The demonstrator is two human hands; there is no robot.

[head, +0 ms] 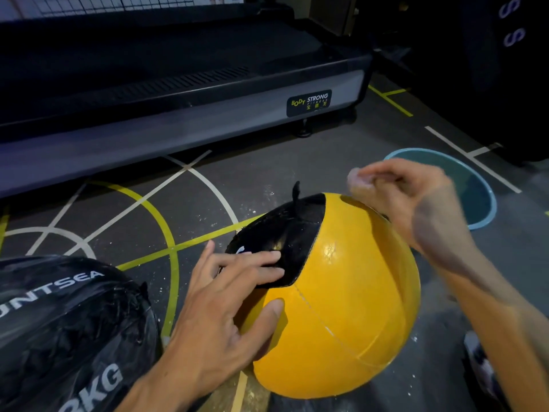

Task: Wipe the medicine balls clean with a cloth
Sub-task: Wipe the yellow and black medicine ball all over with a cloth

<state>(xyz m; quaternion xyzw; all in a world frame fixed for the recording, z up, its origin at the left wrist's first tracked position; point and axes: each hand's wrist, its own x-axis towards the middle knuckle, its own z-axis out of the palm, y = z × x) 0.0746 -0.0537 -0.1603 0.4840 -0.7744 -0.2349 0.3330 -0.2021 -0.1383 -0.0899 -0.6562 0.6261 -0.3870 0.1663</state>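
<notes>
Medicine ball (341, 292), yellow with black panels, sits on the dark gym floor (267, 173) at centre frame, a short black loop sticking up from its top black panel. Left hand (225, 295) rests on the ball's near-left side: fingers straight and spread, fingertips (273, 257) lying across the black panel, thumb pressed on the yellow part below it. Palm flat against the ball, nothing gripped.

Right hand (416, 197) is above the ball's upper right, motion-blurred. Its fingers are curled and pinch a small pale wad, apparently the cloth (361, 178), at the fingertips. Cloth is just over the top edge of the yellow surface; cannot tell whether it touches the ball or hangs slightly clear. So the ball lies under and between the two hands, left one bracing the side, right one at the top with the cloth.

Second ball (68, 331), black with white lettering "NTSEA" and "KG", lies at lower left, just beside the left forearm, apart from the yellow one.

Blue basin (487, 203) stands on the floor behind the right hand, partly hidden by it. Treadmill base (178, 114) with a "BODY STRONG" label runs across the upper frame. Floor has white and yellow lines and scattered white specks.
</notes>
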